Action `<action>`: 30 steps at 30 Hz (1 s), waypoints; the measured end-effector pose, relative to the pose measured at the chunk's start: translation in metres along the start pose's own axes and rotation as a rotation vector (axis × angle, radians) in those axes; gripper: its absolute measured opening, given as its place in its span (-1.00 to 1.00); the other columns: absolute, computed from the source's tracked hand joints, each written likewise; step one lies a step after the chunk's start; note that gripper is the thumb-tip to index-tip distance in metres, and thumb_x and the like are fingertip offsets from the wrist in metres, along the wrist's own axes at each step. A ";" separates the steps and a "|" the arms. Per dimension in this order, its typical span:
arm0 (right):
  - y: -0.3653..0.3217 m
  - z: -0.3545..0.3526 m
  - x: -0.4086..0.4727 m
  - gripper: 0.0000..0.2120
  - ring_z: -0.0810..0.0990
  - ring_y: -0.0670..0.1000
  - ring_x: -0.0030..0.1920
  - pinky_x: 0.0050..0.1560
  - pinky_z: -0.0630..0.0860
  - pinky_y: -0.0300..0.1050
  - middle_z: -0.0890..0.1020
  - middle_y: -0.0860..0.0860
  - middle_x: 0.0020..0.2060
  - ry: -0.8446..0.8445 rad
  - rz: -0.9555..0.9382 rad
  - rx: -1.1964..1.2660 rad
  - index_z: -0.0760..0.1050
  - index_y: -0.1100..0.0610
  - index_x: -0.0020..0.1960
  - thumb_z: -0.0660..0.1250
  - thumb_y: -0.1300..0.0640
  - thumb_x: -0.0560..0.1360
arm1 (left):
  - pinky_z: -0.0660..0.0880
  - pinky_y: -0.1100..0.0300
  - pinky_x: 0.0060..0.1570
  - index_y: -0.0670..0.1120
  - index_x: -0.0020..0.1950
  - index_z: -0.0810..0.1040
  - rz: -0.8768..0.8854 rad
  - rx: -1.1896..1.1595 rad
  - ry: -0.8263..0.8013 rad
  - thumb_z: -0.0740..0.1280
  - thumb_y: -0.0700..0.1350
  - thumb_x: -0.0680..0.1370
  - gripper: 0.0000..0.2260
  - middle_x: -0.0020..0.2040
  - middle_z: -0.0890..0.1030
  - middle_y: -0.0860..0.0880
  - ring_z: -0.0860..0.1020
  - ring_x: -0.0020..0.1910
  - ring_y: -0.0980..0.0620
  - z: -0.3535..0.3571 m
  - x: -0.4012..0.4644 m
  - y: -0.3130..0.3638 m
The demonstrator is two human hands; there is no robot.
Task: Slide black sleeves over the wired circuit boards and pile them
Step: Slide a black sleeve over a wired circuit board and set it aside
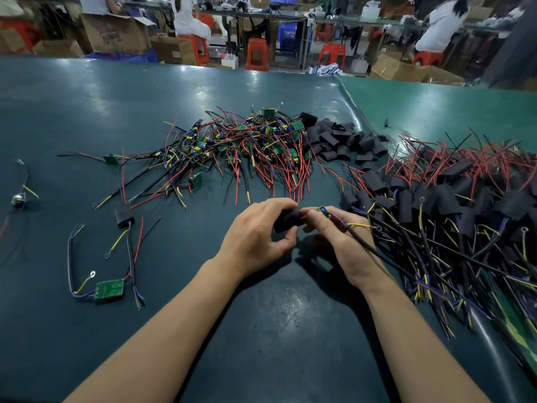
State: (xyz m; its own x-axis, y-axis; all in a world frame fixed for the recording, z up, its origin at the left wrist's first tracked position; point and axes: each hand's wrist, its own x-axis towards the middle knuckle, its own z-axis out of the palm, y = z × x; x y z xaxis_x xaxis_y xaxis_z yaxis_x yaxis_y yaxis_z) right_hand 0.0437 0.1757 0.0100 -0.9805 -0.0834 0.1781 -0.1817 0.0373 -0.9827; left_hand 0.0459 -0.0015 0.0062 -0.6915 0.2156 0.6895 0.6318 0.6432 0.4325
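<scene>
My left hand (255, 234) grips a black sleeve (286, 221) over the middle of the dark green table (87, 106). Just right of it, my right hand (340, 239) pinches a small green wired circuit board (322, 211), its red wires pointing into the sleeve's open end. The board's black, yellow and blue wires trail off to the right. Behind lies a heap of bare wired boards (247, 144), with loose black sleeves (343, 141) beside it. A big pile of sleeved boards (453, 205) fills the right side.
One sleeved board (124, 218) and a bare green board with wires (109, 289) lie alone at the left. A small part with wires (19, 199) sits near the left edge. Cardboard boxes, red stools and seated people are beyond the table's far edge.
</scene>
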 end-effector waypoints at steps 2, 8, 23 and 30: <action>-0.001 -0.001 -0.002 -0.78 0.63 -0.01 -0.12 -0.20 0.58 -0.13 0.68 0.11 -0.11 -0.027 0.046 0.084 0.70 0.09 0.00 0.33 0.04 0.51 | 0.52 0.04 -0.03 -0.17 0.12 0.58 -0.010 -0.021 -0.006 0.51 -0.24 0.37 -0.66 -0.02 0.66 -0.04 0.60 -0.08 -0.06 -0.001 0.000 -0.001; -0.003 0.000 0.002 -0.84 0.61 -0.01 -0.32 -0.33 0.52 -0.24 0.63 0.08 -0.26 0.136 0.050 0.253 0.62 0.07 0.00 0.39 0.30 0.52 | 0.52 0.03 -0.07 -0.20 0.10 0.60 0.041 -0.026 -0.060 0.52 -0.22 0.38 -0.69 -0.04 0.66 -0.06 0.62 -0.13 -0.11 -0.002 -0.001 0.002; 0.003 0.006 0.001 -0.77 0.68 0.02 -0.19 -0.14 0.60 -0.20 0.72 0.07 -0.18 0.108 -0.017 0.198 0.67 0.10 -0.06 0.44 0.41 0.44 | 0.57 0.05 -0.05 -0.19 0.04 0.58 -0.045 -0.150 -0.004 0.48 -0.24 0.41 -0.76 -0.09 0.65 -0.02 0.62 -0.12 -0.01 -0.005 -0.001 -0.002; 0.004 0.007 -0.001 -0.81 0.70 0.01 -0.12 -0.15 0.61 -0.22 0.70 0.19 -0.04 0.072 -0.081 0.031 0.67 0.22 0.06 0.43 0.36 0.48 | 0.57 0.04 0.00 -0.21 -0.05 0.59 -0.007 -0.126 -0.007 0.52 -0.29 0.38 -0.80 -0.02 0.66 -0.06 0.64 -0.04 -0.05 -0.004 0.000 -0.002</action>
State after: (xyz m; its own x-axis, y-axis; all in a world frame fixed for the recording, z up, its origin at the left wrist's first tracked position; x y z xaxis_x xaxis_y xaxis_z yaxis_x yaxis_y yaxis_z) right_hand 0.0444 0.1691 0.0055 -0.9658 -0.0127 0.2591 -0.2591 0.0024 -0.9658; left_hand 0.0459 -0.0058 0.0075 -0.6982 0.2172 0.6821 0.6657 0.5476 0.5070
